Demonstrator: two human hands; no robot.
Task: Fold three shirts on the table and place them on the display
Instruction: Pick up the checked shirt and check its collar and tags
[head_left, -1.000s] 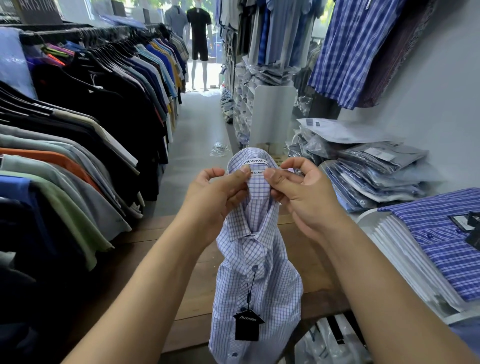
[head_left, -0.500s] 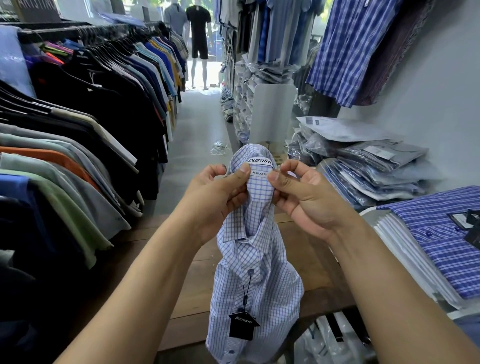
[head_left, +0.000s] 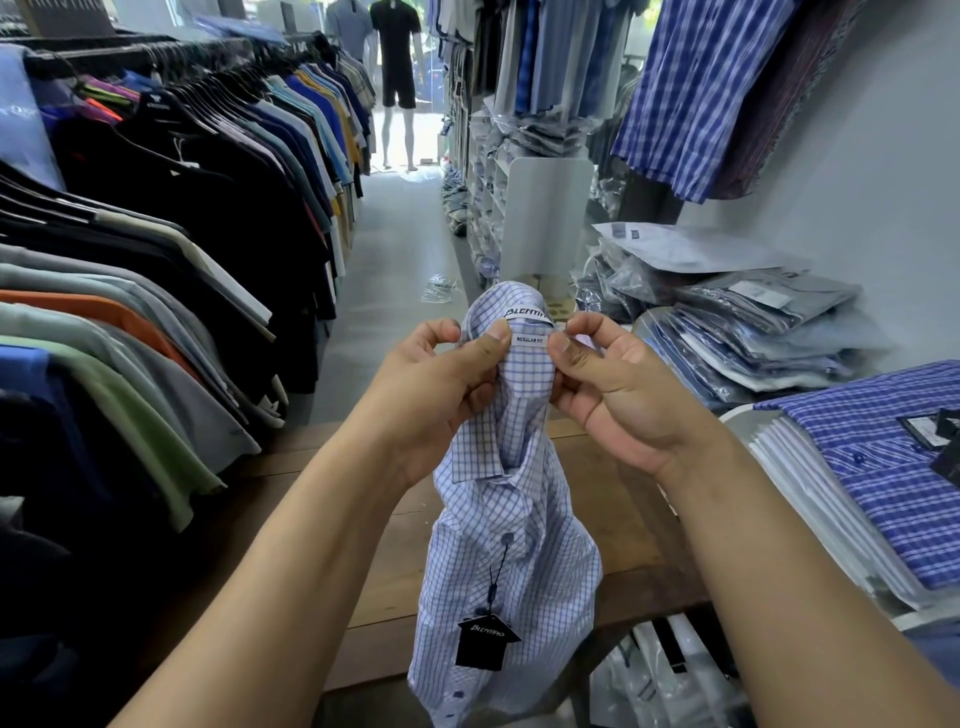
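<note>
Currently: checked shirt (head_left: 511, 566) is held up by its collar over the wooden tabletop (head_left: 618, 514), its body hanging down past the near edge. Left hand (head_left: 441, 395) grip: thumb and curled fingers pinch the collar just left of the neck label. Right hand (head_left: 618, 400) grip: thumb and forefinger pinch the collar just right of the label. Black hang tag (head_left: 485, 642) dangles on a cord from a front button. Stack of folded blue plaid shirts (head_left: 893, 467) lies at right, with bagged shirts (head_left: 753, 332) piled behind it. Rack of hanging garments (head_left: 156, 260) is at left.
</note>
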